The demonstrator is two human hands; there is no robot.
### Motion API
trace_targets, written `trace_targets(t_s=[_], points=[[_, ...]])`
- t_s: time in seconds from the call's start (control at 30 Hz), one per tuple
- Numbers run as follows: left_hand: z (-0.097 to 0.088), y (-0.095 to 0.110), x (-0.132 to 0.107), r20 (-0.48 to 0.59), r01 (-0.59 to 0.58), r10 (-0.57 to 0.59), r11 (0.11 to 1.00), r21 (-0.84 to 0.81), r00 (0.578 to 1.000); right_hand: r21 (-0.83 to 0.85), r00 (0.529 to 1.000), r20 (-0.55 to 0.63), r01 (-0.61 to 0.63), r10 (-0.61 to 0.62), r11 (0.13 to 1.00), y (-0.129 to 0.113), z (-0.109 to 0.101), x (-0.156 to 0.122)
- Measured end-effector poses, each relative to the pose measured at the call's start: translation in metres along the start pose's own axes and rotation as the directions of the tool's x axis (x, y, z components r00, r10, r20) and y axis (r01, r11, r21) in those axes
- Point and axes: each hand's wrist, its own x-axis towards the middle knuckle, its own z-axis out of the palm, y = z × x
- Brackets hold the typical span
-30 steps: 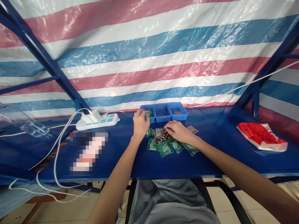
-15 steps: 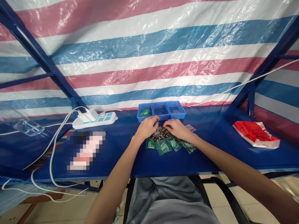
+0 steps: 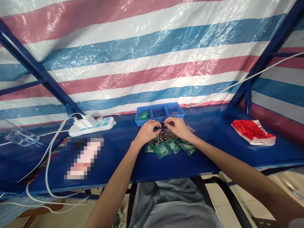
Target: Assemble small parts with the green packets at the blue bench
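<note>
My left hand (image 3: 148, 130) and my right hand (image 3: 176, 126) meet fingertip to fingertip just above a heap of small dark metal parts (image 3: 162, 137). Both hands are pinched; what they pinch is too small to name. Several green circuit boards (image 3: 162, 149) lie fanned out on the blue table (image 3: 133, 164) under and in front of the heap. Right behind the hands stands a blue tray (image 3: 159, 118) with three compartments: green pieces in the left one, a few small parts in the middle, something flat in the right.
A white power strip (image 3: 93, 126) with chargers and trailing white cables sits at the left. A red and white plastic bag (image 3: 252, 131) lies at the right. Clear plastic (image 3: 17, 136) rests at the far left. A striped tarp hangs behind, with blue frame posts either side.
My left hand came back from the tray's left compartment to the heap and met my right hand, which lifted slightly off the parts. The view shifted a little to the right.
</note>
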Motion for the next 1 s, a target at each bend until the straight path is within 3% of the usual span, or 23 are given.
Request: trace_targets(t_s=[0.27, 0.5, 0.83, 1.0], points=[[0.0, 0.0, 0.002, -0.032, 0.001, 0.0, 1.0, 0.023, 1.0, 0.219, 0.991, 0.083, -0.122, 0.106, 0.968, -0.002, 0.001, 0.0], [-0.003, 0.0, 0.001, -0.035, 0.032, -0.031, 0.999, 0.015, 0.999, 0.184, 0.993, 0.093, -0.088, 0.072, 0.979, -0.008, 0.004, -0.003], [-0.007, -0.003, 0.003, -0.08, 0.045, -0.045, 0.999, 0.009, 0.996, 0.26, 0.967, 0.25, -0.118, 0.051, 0.958, -0.004, -0.002, -0.002], [-0.005, 0.002, 0.003, -0.049, 0.031, -0.031, 1.0, -0.003, 0.998, 0.167, 0.981, 0.173, -0.115, 0.086, 0.979, -0.006, -0.003, 0.0]])
